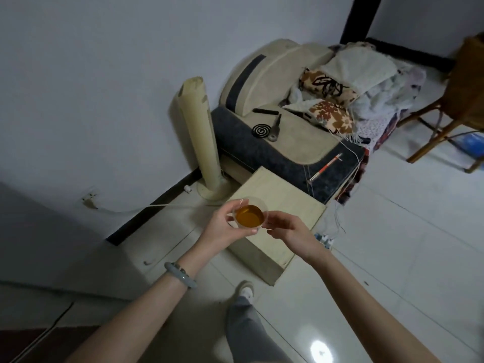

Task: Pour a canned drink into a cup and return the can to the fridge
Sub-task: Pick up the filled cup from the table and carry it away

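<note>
A clear cup of amber drink is held over the corner of a low, pale wooden desk. The left hand is curled round its near side and the right hand pinches its right edge. A pale green bangle circles the left wrist. A tower fan and a cluttered sofa stand behind.

One left hand, one right hand, one cup, one tower fan, one low table, one bangle.
</note>
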A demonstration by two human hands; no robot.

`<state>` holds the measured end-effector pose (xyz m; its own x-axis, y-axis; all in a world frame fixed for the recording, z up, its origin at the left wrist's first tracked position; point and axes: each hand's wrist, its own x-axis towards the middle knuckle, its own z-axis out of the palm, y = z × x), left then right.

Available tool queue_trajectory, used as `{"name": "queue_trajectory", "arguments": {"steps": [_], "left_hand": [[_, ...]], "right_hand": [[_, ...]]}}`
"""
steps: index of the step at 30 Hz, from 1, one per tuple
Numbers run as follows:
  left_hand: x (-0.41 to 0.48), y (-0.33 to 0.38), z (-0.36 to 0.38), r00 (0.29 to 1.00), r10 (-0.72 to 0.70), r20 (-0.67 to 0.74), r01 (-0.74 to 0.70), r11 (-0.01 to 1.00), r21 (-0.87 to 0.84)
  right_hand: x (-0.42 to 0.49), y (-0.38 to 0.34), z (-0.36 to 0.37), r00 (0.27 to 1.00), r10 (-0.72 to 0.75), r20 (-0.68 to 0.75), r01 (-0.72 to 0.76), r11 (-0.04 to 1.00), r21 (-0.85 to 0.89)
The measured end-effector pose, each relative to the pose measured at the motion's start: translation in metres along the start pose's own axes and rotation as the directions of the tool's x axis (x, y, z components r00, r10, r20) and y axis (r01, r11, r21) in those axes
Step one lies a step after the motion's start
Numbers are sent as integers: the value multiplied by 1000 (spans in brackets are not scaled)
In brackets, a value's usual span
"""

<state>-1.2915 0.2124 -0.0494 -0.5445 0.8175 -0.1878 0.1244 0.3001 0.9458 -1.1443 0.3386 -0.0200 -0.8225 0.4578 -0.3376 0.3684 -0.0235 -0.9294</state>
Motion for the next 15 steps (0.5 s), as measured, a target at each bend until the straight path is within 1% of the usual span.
{"name": "queue_trajectory", "arguments": {"steps": [4,9,15], "left_hand": [[64,-1,-2,997,6,73,-7,1000,12],[137,-4,0,985,30,167,-42,997,68],[201,-16,3,943,19,333,-66,989,131]], "right_hand": [[45,1,-19,995,38,-90,-34,998,51],[93,1,-42,975,108,-193,-89,990,105],[130,11,-55,940,182,-290,-129,973,192]]}}
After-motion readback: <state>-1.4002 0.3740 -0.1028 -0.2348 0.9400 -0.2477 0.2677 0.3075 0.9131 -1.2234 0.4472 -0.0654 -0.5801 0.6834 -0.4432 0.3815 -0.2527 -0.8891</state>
